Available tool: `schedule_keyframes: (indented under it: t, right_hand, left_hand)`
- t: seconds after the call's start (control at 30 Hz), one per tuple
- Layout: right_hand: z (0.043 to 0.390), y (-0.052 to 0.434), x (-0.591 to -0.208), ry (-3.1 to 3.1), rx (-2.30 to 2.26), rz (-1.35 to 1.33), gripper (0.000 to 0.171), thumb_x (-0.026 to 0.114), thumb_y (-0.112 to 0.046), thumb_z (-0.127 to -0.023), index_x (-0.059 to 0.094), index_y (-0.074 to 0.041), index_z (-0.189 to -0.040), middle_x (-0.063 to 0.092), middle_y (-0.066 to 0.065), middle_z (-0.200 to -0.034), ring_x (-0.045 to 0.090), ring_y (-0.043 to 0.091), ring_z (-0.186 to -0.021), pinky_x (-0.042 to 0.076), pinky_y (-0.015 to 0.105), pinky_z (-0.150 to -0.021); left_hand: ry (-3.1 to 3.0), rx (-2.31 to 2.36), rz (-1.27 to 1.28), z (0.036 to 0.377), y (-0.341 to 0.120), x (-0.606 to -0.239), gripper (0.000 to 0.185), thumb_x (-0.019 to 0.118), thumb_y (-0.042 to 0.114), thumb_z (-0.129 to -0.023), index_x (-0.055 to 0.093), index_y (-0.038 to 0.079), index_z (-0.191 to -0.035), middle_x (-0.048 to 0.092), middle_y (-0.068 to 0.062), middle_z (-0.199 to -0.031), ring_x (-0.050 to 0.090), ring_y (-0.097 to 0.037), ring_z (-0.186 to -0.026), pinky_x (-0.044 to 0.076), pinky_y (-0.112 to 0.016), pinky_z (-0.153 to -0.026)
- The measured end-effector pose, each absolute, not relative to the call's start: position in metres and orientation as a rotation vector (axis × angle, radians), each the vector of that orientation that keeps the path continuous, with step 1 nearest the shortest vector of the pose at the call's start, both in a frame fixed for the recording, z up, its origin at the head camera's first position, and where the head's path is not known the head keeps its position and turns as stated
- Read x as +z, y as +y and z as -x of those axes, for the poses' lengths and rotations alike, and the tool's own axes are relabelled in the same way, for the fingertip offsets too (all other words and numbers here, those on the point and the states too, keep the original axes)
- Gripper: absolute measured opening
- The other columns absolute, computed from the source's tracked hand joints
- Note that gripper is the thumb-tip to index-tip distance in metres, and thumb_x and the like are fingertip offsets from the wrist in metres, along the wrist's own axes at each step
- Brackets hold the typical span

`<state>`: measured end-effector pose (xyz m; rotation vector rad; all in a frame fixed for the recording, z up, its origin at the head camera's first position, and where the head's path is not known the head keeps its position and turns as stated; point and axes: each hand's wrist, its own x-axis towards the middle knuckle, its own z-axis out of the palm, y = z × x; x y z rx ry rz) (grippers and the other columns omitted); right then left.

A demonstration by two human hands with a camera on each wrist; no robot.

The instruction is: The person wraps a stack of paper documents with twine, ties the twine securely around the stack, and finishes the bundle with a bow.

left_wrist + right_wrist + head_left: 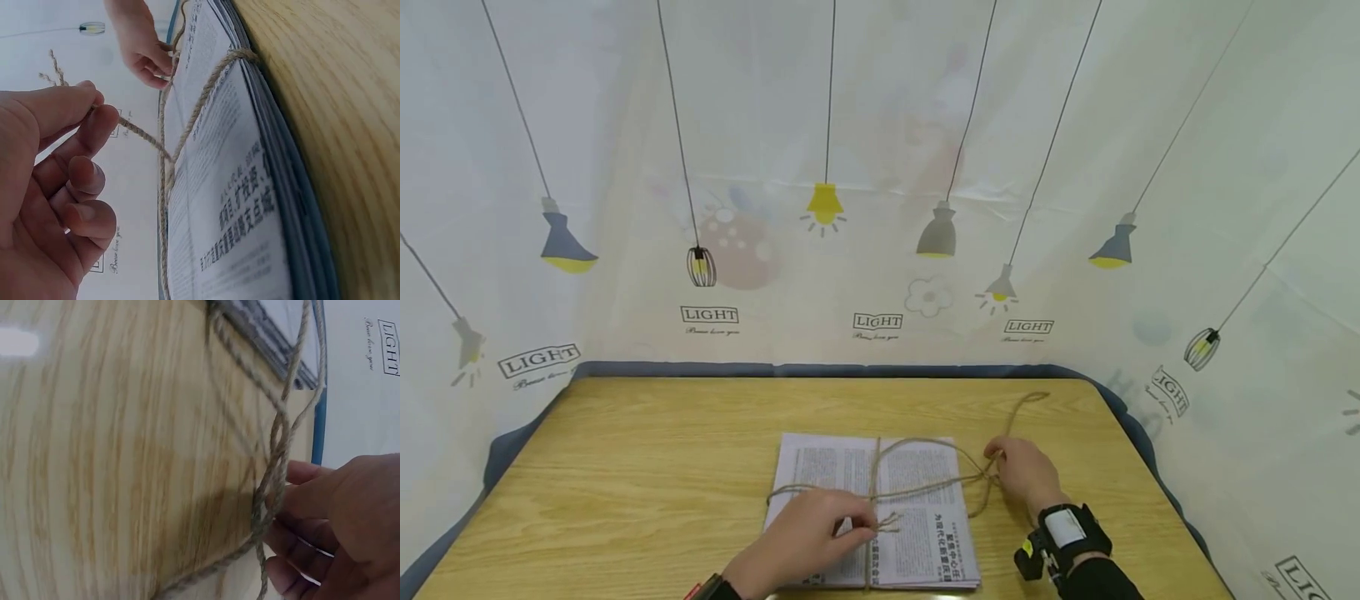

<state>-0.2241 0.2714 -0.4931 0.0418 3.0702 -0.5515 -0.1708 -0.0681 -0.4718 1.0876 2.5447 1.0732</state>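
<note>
While the twine already crosses the newspapers lengthwise and sideways, no finished knot shows, so tying seems left. The left hand pinches a frayed end near the crossing; the right hand, at three o'clock of the stack, grips two strands. The stack lies on the table.

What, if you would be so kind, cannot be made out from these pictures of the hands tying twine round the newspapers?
- Head view: the left hand covers where the twine crosses the newspapers.
- Head view: the newsprint is too small to read.
- Right wrist view: the right hand is cut off by the frame edge, and the twine blurs further off.
- Left wrist view: the bottom of the stack lies against the table, unseen.
</note>
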Motion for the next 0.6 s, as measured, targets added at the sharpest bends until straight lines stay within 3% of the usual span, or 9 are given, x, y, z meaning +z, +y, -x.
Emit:
schedule_keyframes:
  t: [0.1, 0.33, 0.6]
  right_hand:
    - [0.226, 0.274, -0.497, 3.046, -0.537, -0.027, 0.024, 0.052, -0.001, -0.095, 0.070, -0.012, -0.107, 0.070, 0.010, -0.104, 0.049, 0.017, -0.066, 0.036, 0.031, -0.057]
    - [0.226, 0.284, -0.506, 3.098, -0.435, 0.071, 0.015, 0.063, -0.004, -0.091, 0.062, -0.016, -0.082, 0.053, 0.004, -0.086, 0.047, 0.018, -0.073, 0.041, 0.033, -0.062]
    - [0.223, 0.288, -0.503, 3.078, -0.305, 0.118, 0.018, 0.061, -0.005, -0.093, 0.053, -0.013, -0.078, 0.045, 0.005, -0.081, 0.041, 0.020, -0.073, 0.035, 0.036, -0.065]
  left_hand:
    - [2.523, 1.134, -1.091, 0.168, -0.075, -0.469, 0.018, 0.058, 0.039, -0.097, 0.073, 0.030, -0.101, 0.067, 0.022, -0.088, 0.052, 0.007, -0.064, 0.045, -0.017, -0.059]
    - [2.555, 1.214, -1.112, 0.162, -0.084, -0.457, 0.018, 0.057, 0.040, -0.097, 0.071, 0.031, -0.101, 0.067, 0.020, -0.090, 0.046, 0.007, -0.060, 0.044, -0.017, -0.057]
    - [2.591, 1.339, -1.129, 0.156, -0.097, -0.439, 0.015, 0.059, 0.036, -0.096, 0.071, 0.029, -0.102, 0.070, 0.015, -0.093, 0.046, 0.006, -0.064, 0.045, -0.017, -0.057]
